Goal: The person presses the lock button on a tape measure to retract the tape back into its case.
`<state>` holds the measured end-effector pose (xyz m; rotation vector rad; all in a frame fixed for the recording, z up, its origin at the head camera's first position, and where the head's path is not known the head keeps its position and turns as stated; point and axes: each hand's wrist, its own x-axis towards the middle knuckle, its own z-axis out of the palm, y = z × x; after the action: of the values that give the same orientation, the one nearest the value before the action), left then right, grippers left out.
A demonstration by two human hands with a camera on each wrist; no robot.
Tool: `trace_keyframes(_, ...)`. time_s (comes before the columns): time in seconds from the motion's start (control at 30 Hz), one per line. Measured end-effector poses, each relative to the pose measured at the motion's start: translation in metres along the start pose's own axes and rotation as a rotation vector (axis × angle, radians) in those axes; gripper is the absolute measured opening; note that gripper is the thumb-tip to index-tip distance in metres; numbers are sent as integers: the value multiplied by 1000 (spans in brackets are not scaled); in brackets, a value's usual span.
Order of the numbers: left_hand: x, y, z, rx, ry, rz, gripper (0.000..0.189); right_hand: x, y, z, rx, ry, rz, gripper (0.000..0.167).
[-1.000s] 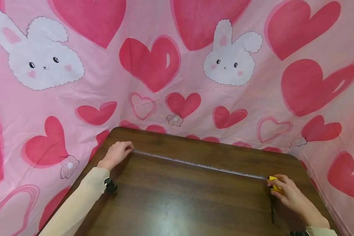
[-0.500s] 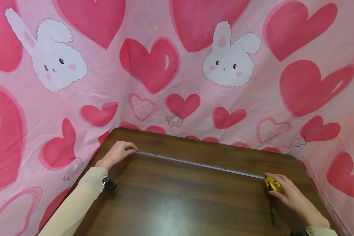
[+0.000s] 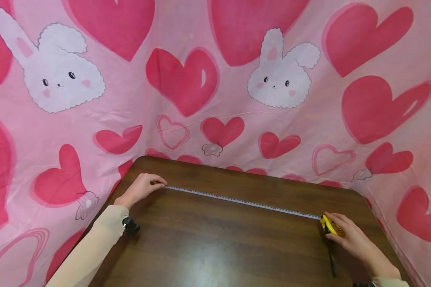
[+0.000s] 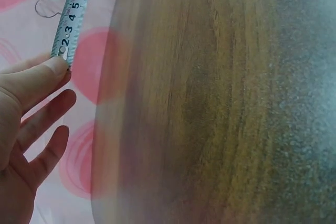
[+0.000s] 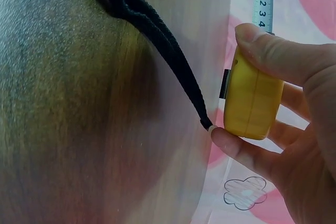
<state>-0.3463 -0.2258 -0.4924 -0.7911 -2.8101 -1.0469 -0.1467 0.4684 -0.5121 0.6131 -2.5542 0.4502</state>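
Note:
A yellow tape measure (image 3: 330,226) is gripped in my right hand (image 3: 353,239), thumb along one side of the case in the right wrist view. Its white blade (image 3: 244,202) stretches taut across to the left, numbers showing. My left hand (image 3: 140,189) pinches the blade's end between thumb and forefinger, near the low numbers in the left wrist view; the other fingers are spread loosely. Where the blade (image 5: 263,3) enters the case (image 5: 252,95), marks just past a red 50 show. A black wrist strap (image 5: 163,40) hangs from the case by my little finger.
Below the blade lies a dark brown wooden table (image 3: 215,239) with rounded far corners. Pink cloth (image 3: 230,99) printed with hearts and rabbits hangs behind it and along both sides. Black devices (image 3: 131,226) sit on the wrists.
The left hand has shifted slightly right with the blade's end. The right hand has turned the tape measure's case a little and moved it slightly left, so more of its face shows.

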Motion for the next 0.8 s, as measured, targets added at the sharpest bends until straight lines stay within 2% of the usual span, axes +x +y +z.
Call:
trace_keyframes(0.27,-2,3,1,-2,9,7,16,0,-5,-4,-32,-34,39,83)
trace_keyframes(0.43,-2,5,5,6,11,26,16,3,-7,-4,-24,-28,11,83)
trace_keyframes(0.8,0,13,8,-12,-18,10,19,7,-12,-1,-2,1,-39,83)
